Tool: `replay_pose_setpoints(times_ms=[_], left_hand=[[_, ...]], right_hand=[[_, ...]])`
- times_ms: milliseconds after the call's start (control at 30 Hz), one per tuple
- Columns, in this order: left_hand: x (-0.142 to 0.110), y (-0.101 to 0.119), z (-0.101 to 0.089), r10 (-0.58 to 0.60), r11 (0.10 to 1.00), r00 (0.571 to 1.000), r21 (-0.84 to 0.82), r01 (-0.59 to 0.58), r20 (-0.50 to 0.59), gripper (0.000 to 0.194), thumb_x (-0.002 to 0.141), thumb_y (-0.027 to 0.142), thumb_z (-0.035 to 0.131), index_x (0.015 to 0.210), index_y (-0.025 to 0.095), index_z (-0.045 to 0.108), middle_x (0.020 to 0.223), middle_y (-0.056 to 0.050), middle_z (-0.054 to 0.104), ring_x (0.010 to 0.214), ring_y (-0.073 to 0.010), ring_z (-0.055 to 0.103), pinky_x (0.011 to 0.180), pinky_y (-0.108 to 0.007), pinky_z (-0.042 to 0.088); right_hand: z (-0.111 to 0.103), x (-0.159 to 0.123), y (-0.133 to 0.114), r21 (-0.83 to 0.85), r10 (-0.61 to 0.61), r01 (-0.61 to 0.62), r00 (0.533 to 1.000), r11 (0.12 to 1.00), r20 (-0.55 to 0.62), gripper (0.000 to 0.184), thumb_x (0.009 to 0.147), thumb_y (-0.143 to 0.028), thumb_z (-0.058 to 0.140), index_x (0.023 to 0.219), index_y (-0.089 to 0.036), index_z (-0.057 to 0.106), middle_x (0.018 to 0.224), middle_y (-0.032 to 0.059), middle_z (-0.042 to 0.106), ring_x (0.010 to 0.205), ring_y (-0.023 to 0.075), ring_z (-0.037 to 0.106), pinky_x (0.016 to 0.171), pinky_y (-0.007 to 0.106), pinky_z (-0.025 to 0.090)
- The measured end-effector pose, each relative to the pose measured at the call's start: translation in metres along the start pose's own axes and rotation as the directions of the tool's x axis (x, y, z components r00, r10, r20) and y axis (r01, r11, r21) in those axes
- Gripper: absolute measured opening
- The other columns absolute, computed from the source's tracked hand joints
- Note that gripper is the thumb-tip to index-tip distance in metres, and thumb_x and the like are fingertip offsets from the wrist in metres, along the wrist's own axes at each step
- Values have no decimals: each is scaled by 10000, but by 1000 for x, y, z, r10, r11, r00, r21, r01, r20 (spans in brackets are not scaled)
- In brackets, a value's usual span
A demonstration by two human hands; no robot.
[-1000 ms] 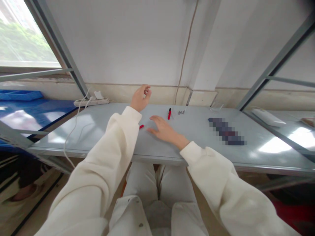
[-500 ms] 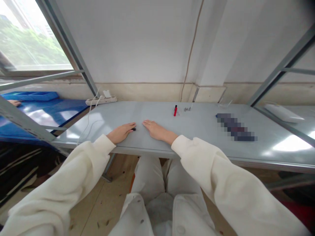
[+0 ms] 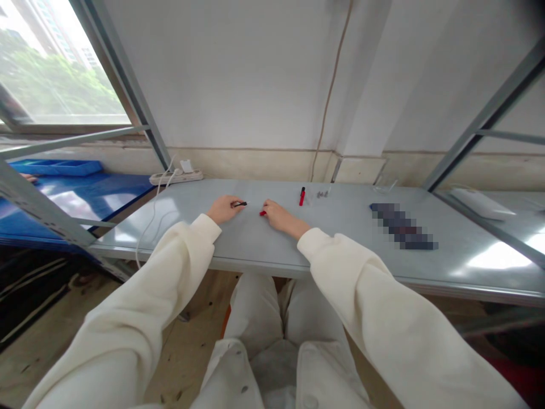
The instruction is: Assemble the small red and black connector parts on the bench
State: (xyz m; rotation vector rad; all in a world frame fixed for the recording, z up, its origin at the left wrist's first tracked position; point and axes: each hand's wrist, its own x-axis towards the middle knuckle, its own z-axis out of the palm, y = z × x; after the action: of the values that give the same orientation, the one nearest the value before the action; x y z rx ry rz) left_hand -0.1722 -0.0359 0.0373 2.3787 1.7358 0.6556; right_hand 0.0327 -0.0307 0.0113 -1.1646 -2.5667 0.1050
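Note:
My left hand [image 3: 225, 209] is closed around a small black piece [image 3: 240, 204], which pokes out past the fingertips toward the right. A short red piece [image 3: 263, 213] shows at the fingertips of my right hand [image 3: 276, 215], pinched there. Both hands are just over the grey table [image 3: 255, 244], a small gap between them. Farther back stands or lies a slim red tube with a black end [image 3: 302, 196]. Beside it are several small grey metal bits [image 3: 322, 194]. The exact kind of the two held pieces is too small to make out.
A power strip [image 3: 176, 178] with white cables sits at the back left. On the right lies a pixelated dark object [image 3: 403, 226]. A blue tray [image 3: 59, 167] rests on the blue table [image 3: 80, 196] at left, near another person's hand [image 3: 29, 178]. Metal posts frame both sides.
My hands lay nearly flat on the table before; now both have risen and closed. The black piece has moved up and right in my left hand, and a red piece now shows in my right.

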Motion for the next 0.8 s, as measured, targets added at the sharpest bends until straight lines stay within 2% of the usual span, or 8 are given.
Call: replay_pose_setpoints(times_ms=[100, 167, 233, 333, 400, 467, 600, 800], left_hand=[[18, 8, 3, -9, 1000, 1000, 24, 9, -20, 285, 697, 349, 525, 867, 166, 662, 640, -22, 599, 589, -119, 496, 581, -225, 363], [29, 11, 4, -23, 999, 1000, 34, 24, -10, 250, 683, 327, 542, 815, 156, 669, 650, -26, 600, 603, -117, 496, 587, -223, 365], [38, 12, 6, -52, 998, 999, 33, 52, -1, 222, 671, 304, 557, 779, 149, 671, 656, -31, 604, 610, -118, 501, 589, -223, 369], [46, 11, 10, -97, 995, 995, 20, 97, 22, 190, 649, 284, 579, 744, 147, 672, 648, -35, 614, 609, -120, 513, 584, -221, 379], [49, 11, 13, -127, 992, 990, -2, 127, 58, 171, 638, 275, 587, 719, 150, 671, 641, -38, 623, 604, -123, 523, 578, -222, 388], [51, 11, 16, -142, 989, 988, -20, 143, 61, 159, 636, 264, 583, 705, 152, 672, 646, -43, 633, 610, -129, 535, 584, -227, 400], [54, 16, 18, -129, 992, 992, -7, 129, -7, 163, 626, 231, 578, 723, 149, 679, 688, -56, 646, 655, -143, 557, 623, -238, 421], [59, 25, 19, -133, 991, 991, 16, 133, -7, 154, 601, 200, 588, 714, 157, 684, 711, -60, 657, 708, -159, 579, 645, -244, 435]], right_hand=[[-5, 0, 2, -101, -2, 1, 1000, 995, -7, 168, 814, -94, 406, 836, -100, 572, 959, 133, 533, 937, 182, 478, 817, 290, 360], [-5, 0, 4, -114, 37, -43, 998, 993, -55, 137, 817, -143, 433, 854, -103, 559, 953, 135, 534, 946, 200, 473, 804, 307, 362], [-3, 3, 8, -68, 124, -132, 986, 989, -110, 146, 827, -161, 422, 902, -102, 532, 959, 135, 536, 926, 195, 485, 784, 304, 370], [2, 11, 14, 59, 289, -283, 945, 957, -153, 161, 834, -162, 401, 963, -109, 481, 989, 132, 535, 894, 174, 506, 764, 287, 381], [5, 19, 17, 119, 343, -327, 924, 938, -167, 157, 827, -165, 410, 968, -125, 465, 1004, 129, 534, 904, 172, 507, 773, 289, 381], [6, 27, 18, 148, 354, -331, 920, 932, -171, 151, 816, -165, 423, 958, -129, 461, 1009, 132, 536, 916, 173, 505, 786, 290, 378], [7, 40, 18, 163, 372, -347, 913, 924, -168, 149, 785, -137, 443, 931, -119, 467, 1000, 135, 542, 912, 170, 506, 788, 269, 376], [10, 50, 23, 124, 409, -395, 903, 910, -127, 163, 739, -94, 447, 893, -119, 493, 954, 135, 567, 880, 177, 521, 739, 263, 390]])
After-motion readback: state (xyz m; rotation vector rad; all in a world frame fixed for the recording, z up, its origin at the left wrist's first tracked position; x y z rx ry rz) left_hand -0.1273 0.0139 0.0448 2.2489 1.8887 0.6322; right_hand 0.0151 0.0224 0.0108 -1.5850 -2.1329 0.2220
